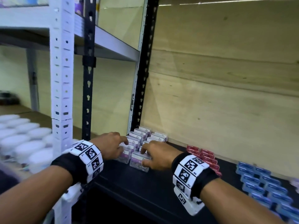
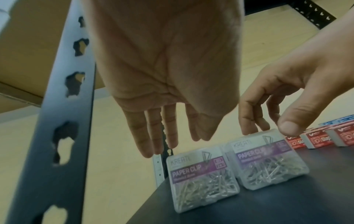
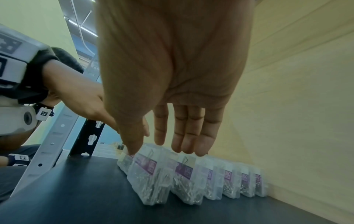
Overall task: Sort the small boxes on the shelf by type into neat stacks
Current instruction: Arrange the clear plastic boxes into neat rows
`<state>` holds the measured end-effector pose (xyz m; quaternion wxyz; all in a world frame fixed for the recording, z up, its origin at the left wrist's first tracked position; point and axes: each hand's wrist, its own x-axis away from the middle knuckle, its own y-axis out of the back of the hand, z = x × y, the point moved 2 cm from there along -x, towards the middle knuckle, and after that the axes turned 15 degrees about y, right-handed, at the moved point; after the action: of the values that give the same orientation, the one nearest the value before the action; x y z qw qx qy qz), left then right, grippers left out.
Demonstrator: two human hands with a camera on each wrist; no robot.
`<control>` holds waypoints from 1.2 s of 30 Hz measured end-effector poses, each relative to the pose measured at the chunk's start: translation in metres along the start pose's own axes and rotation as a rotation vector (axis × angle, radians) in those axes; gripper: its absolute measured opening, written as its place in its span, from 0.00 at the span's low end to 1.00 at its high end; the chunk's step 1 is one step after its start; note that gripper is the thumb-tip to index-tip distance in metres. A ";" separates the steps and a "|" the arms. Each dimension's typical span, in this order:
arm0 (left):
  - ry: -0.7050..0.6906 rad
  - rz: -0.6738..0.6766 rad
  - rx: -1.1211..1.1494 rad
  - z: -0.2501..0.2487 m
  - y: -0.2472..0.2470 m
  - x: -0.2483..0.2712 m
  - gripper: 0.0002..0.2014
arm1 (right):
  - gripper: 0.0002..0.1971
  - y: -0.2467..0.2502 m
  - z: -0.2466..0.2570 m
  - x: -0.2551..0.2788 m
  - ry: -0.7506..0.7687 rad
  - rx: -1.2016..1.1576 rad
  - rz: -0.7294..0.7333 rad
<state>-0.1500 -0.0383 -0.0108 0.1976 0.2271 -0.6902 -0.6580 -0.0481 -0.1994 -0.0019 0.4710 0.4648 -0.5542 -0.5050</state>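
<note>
Head view: the step looks like squaring up the paper-clip boxes (image 1: 146,136) in the shelf's (image 1: 137,188) back-left corner. The left hand (image 1: 111,147) hovers spread. The right hand (image 1: 157,157) straddles the front box (image 1: 137,165), though I cannot tell if it pinches. Next, nudge it flush.

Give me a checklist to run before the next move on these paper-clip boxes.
1. Left hand free: ok, open above the front left clear plastic purple-labelled paper-clip box.
2. Right hand grip on the front right paper-clip box: cannot tell; fingertips touch its top edge.
3. Types separate: ok; red staple boxes and blue boxes sit in own groups.
4. Front pair upright: not ok, both lean back.
</note>
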 end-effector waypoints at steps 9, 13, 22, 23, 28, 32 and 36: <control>-0.015 0.014 0.082 0.002 -0.011 -0.008 0.13 | 0.18 -0.006 -0.011 -0.014 -0.014 -0.115 -0.025; -0.046 0.010 0.118 -0.003 -0.009 -0.001 0.13 | 0.19 -0.003 -0.015 -0.004 -0.023 -0.181 0.002; -0.116 0.063 0.241 -0.026 -0.005 0.021 0.11 | 0.16 0.004 -0.012 0.028 -0.054 -0.269 0.045; -0.121 0.072 0.243 -0.028 -0.004 0.024 0.11 | 0.15 0.005 -0.011 0.031 -0.054 -0.274 0.053; -0.147 0.098 0.221 -0.035 0.000 0.033 0.11 | 0.15 0.008 -0.005 0.046 -0.050 -0.273 0.076; -0.166 0.107 0.219 -0.042 0.000 0.037 0.11 | 0.17 0.010 -0.004 0.057 -0.051 -0.253 0.076; -0.154 0.111 0.238 -0.045 -0.001 0.038 0.10 | 0.18 0.010 -0.004 0.062 -0.053 -0.247 0.059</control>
<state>-0.1552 -0.0973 -0.0103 0.1517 0.1591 -0.7880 -0.5750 -0.0526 -0.2612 0.0115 0.5245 0.3733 -0.5133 -0.5676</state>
